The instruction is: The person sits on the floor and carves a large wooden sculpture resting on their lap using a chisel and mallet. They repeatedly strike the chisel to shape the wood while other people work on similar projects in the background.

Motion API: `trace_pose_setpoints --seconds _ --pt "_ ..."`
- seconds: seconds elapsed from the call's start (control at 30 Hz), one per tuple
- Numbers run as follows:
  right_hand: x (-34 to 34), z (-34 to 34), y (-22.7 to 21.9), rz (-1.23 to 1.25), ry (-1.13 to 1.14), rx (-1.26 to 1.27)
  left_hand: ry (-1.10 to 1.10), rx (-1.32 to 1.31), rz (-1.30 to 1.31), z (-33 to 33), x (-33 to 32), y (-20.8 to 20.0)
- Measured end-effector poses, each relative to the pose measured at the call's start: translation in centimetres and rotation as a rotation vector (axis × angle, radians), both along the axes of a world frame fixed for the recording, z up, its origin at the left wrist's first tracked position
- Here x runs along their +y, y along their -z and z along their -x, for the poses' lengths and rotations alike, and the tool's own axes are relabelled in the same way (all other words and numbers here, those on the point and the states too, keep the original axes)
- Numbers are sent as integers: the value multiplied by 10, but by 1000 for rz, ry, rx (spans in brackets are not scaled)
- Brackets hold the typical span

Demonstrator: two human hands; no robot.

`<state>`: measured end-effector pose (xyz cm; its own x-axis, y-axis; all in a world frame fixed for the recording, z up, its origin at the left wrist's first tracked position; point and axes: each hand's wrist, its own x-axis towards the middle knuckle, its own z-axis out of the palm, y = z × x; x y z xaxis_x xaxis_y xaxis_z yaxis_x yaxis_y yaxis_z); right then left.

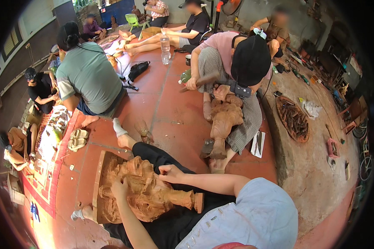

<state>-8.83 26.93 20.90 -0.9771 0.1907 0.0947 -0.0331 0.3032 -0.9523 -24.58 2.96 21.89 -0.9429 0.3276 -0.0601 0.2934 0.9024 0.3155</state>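
Across my lap lies a reddish-brown carved wooden sculpture (143, 203), with deep relief, a flat slab at its left end and a narrow stepped foot at its right end. My left hand (120, 187) rests on the carved surface near the slab, its fingers curled down; whatever they pinch is too small to make out. At the sculpture's far edge is my right hand (171, 173), closed, with thumb and fingers together. Whether it grips a small thing is hidden.
Ahead right, a co-worker holds a wooden mallet (207, 78) over another carved wooden figure (225, 120). Beyond is a basket of carving tools (293, 118). Ahead stand a plastic bottle (165, 47) and a black bag (138, 70). Pale sandals (77, 140) lie left beside a red mat (50, 195). Several people sit around.
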Motion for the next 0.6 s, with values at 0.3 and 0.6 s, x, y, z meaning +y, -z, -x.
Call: trace_pose_setpoints --seconds 0.3,0.6 --pt "110 -41 -164 -150 238 314 -60 -97 -128 22 -20 21" --pt "224 -46 -348 118 504 1058 -108 -134 -81 11 -21 3"
